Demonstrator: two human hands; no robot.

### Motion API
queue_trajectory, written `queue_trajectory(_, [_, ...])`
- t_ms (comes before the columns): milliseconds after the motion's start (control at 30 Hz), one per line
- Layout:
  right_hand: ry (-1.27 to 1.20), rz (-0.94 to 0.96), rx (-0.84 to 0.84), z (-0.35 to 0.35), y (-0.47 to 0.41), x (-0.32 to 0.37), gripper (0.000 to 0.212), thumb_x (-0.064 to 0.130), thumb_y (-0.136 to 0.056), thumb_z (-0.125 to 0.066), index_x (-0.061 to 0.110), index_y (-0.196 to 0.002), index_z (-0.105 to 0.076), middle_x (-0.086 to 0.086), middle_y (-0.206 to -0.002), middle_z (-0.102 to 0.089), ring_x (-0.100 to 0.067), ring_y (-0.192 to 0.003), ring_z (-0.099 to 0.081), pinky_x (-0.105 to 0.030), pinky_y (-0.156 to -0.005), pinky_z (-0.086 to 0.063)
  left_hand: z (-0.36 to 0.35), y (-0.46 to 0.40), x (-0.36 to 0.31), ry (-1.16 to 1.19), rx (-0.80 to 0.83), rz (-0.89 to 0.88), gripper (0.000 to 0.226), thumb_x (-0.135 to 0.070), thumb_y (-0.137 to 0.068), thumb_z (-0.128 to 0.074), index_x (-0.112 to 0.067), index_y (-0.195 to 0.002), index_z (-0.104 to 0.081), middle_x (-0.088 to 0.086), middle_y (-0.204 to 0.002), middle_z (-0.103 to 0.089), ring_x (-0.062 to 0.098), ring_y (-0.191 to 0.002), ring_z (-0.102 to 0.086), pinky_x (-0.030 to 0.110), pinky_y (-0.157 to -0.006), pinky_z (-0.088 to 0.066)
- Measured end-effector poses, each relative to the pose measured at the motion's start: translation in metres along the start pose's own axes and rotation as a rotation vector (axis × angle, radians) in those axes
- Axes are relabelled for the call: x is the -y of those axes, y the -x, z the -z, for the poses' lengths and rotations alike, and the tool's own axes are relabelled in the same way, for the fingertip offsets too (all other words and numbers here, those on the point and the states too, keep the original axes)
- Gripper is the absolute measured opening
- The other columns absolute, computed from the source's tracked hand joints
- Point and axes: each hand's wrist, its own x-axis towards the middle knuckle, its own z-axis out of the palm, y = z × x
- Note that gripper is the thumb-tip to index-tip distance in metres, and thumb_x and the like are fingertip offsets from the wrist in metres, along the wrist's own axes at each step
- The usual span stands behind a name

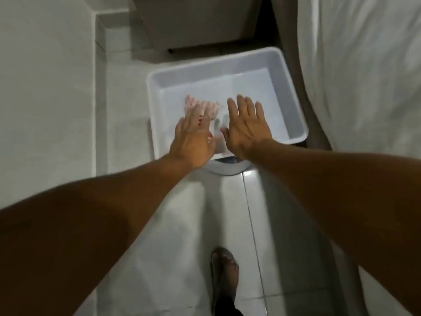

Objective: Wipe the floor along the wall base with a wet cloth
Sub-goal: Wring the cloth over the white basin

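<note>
The flat, spread left hand (193, 137) overlaps the crumpled pink-and-white cloth (205, 107) in the white rectangular plastic tub (159, 87); the right hand (247, 124) hovers beside it, fingers spread, empty. Grey tiled floor (227, 213) lies open below, wall (45, 87) left, white bed (364, 76) right.

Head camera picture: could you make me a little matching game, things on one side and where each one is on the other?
Things:
1. cloth
2. basin
3. left hand
4. foot

Places:
A. on the tiled floor, bottom of the picture
B. inside the basin, left part
C. on the floor beside the bed
D. over the cloth, fingers spread

Pairs: 1-B, 2-C, 3-D, 4-A
</note>
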Motion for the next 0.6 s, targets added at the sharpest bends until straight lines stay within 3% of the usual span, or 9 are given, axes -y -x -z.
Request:
queue_trajectory(200, [-0.042, 0.026, 0.012, -0.017, -0.017, -0.01, 0.069, 0.04, -0.107, -0.026, 0.008, -0.162, 0.002, -0.02, -0.172, 0.001, -0.038, -0.158, 0.002, -0.052, -0.126, 0.002, -0.023, -0.051, 0.004, -0.07, 0.037, 0.087, 0.068, -0.047, -0.104, -0.043, -0.033, -0.158, -0.003, 0.005, -0.171, 0.006, 0.032, -0.157, 0.01, 0.049, -0.127, -0.002])
queue_trajectory(400, [-0.068, 0.047, 0.055, -0.008, -0.023, -0.01, 0.066, 0.035, -0.108, -0.026, 0.008, -0.162, -0.001, -0.02, -0.172, 0.001, -0.037, -0.159, 0.003, -0.051, -0.126, 0.002, -0.018, -0.064, -0.002, -0.009, 0.203, 0.138, 0.083, 0.009, -0.096, -0.05, -0.028, -0.158, -0.01, 0.002, -0.171, 0.009, 0.026, -0.157, 0.013, 0.045, -0.131, 0.0])
queue_trajectory(500, [-0.072, 0.053, 0.055, 0.002, -0.016, -0.002, 0.064, 0.034, -0.108, -0.025, 0.009, -0.162, -0.002, -0.019, -0.172, 0.002, -0.036, -0.159, 0.004, -0.05, -0.126, 0.005, -0.003, -0.06, -0.004, 0.064, 0.181, 0.148, 0.079, 0.015, -0.093, -0.05, -0.017, -0.158, -0.019, 0.004, -0.171, -0.003, 0.024, -0.158, 0.002, 0.04, -0.131, -0.006])
queue_trajectory(600, [-0.093, 0.063, 0.056, 0.012, -0.003, 0.012, 0.065, 0.035, -0.108, -0.025, 0.01, -0.162, 0.0, -0.018, -0.172, 0.004, -0.035, -0.159, 0.005, -0.048, -0.126, 0.007, 0.017, -0.041, -0.008, 0.247, 0.081, 0.205, 0.07, 0.008, -0.098, -0.052, -0.015, -0.157, -0.022, 0.003, -0.17, -0.01, 0.022, -0.158, -0.006, 0.035, -0.13, -0.01])
